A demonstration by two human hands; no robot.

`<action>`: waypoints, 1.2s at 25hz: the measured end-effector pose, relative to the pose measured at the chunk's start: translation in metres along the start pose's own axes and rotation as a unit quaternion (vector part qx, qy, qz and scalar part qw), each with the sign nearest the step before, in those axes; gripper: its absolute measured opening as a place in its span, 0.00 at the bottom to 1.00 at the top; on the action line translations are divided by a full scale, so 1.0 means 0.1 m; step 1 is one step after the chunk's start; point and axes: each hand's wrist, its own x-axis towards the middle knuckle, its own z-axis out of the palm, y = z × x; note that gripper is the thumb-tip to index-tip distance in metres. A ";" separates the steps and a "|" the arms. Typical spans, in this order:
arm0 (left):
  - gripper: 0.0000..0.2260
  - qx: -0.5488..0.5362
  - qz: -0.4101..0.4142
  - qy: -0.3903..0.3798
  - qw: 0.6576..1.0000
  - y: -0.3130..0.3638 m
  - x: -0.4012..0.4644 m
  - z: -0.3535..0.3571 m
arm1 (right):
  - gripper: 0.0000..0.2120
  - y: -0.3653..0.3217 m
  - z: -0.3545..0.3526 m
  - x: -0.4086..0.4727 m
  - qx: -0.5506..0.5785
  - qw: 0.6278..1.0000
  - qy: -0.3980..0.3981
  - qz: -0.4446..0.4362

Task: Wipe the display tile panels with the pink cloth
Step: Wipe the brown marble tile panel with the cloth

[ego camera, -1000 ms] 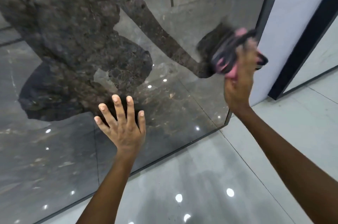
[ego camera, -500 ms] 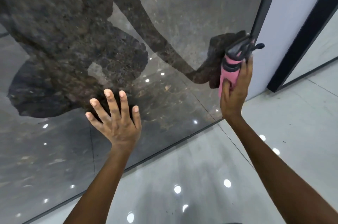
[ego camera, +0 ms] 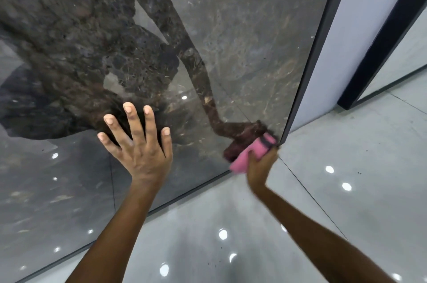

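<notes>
1. The left hand (ego camera: 138,146) lies flat against the glossy dark tile panel (ego camera: 254,40), fingers straight and spread, holding nothing.
2. The right hand (ego camera: 261,164) curls round the pink cloth (ego camera: 251,155), pressing it to the panel's lower right corner, beside the black frame edge (ego camera: 312,51).
</notes>
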 end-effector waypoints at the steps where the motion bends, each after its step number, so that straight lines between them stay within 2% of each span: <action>1: 0.27 0.006 0.004 0.000 1.000 0.00 -0.01 0.01 | 0.31 -0.20 -0.11 0.35 0.003 0.997 0.058 -0.047; 2: 0.27 0.014 0.005 0.001 1.000 0.00 -0.01 0.02 | 0.30 -0.48 -0.18 0.60 0.019 0.990 0.119 -0.079; 4: 0.27 0.013 0.003 0.004 1.000 0.01 0.00 0.03 | 0.32 -0.96 -0.09 0.66 0.051 0.973 0.160 -0.157; 5: 0.26 0.006 0.001 0.002 1.000 0.02 0.00 0.03 | 0.32 -1.06 0.04 0.44 0.031 0.961 0.144 -0.234; 6: 0.26 -0.002 -0.003 -0.003 1.000 0.01 -0.01 0.00 | 0.30 -1.04 0.14 0.17 -0.015 0.934 0.095 -0.343; 7: 0.26 -0.010 -0.005 -0.010 1.000 0.00 -0.03 -0.02 | 0.26 -0.86 0.19 -0.07 -0.082 0.882 0.016 -0.464; 8: 0.26 -0.019 -0.003 -0.021 1.000 -0.02 -0.05 -0.05 | 0.23 -0.56 0.15 -0.19 -0.164 0.801 -0.072 -0.571; 9: 0.26 -0.024 0.003 -0.032 0.999 -0.04 -0.09 -0.07 | 0.24 -0.26 0.03 -0.16 -0.252 0.702 -0.154 -0.648; 10: 0.26 -0.024 0.012 -0.041 0.999 -0.05 -0.14 -0.08 | 0.26 -0.08 -0.13 -0.04 -0.327 0.612 -0.208 -0.689; 11: 0.26 -0.020 0.020 -0.048 0.998 -0.06 -0.19 -0.08 | 0.28 0.01 -0.27 0.14 -0.346 0.586 -0.222 -0.698; 12: 0.26 -0.017 0.021 -0.057 0.998 -0.05 -0.26 -0.07 | 0.29 -0.02 -0.35 0.28 -0.328 0.627 -0.194 -0.680; 14: 0.26 -0.018 0.009 -0.079 0.997 0.01 -0.45 -0.04 | 0.29 -0.42 -0.34 0.37 -0.228 0.802 -0.071 -0.547; 15: 0.26 -0.021 0.007 -0.087 0.996 0.05 -0.57 -0.02 | 0.29 -0.69 -0.24 0.35 -0.162 0.857 -0.010 -0.488; 16: 0.25 -0.022 0.005 -0.094 0.995 0.09 -0.67 0.00 | 0.28 -0.91 -0.12 0.28 -0.120 0.871 0.018 -0.476; 18: 0.25 -0.023 0.000 -0.095 0.995 0.11 -0.79 0.04 | 0.23 -1.00 0.13 -0.02 -0.108 0.841 0.006 -0.530; 20: 0.26 -0.019 -0.002 -0.090 0.996 0.10 -0.82 0.06 | 0.20 -0.45 0.18 -0.36 -0.202 0.777 -0.079 -0.591; 22: 0.28 0.005 0.006 -0.080 0.997 0.08 -0.84 0.11 | 0.22 0.24 -0.02 -0.48 -0.319 0.687 -0.204 -0.620; 23: 0.30 0.016 0.008 -0.076 0.997 0.08 -0.86 0.13 | 0.21 0.44 -0.09 -0.39 -0.333 0.681 -0.237 -0.608; 24: 0.31 0.020 0.010 -0.071 0.997 0.09 -0.87 0.15 | 0.17 0.44 -0.14 -0.26 -0.304 0.746 -0.244 -0.539; 25: 0.32 0.018 0.013 -0.065 0.998 0.10 -0.88 0.17 | 0.12 0.38 -0.18 -0.10 -0.294 0.810 -0.191 -0.469; 26: 0.32 0.017 0.013 -0.062 0.998 0.10 -0.88 0.18 | 0.12 0.18 -0.23 0.09 -0.272 0.874 -0.111 -0.387; 27: 0.32 0.018 0.012 -0.060 0.998 0.10 -0.87 0.19 | 0.18 0.03 -0.27 0.32 -0.225 0.927 -0.036 -0.299; 28: 0.32 0.019 0.010 -0.059 0.998 0.11 -0.86 0.20 | 0.24 -0.18 -0.32 0.58 -0.145 0.964 0.046 -0.218; 30: 0.32 0.021 -0.001 -0.064 0.998 0.14 -0.86 0.19 | 0.30 -0.50 -0.35 0.94 -0.019 0.980 0.161 -0.119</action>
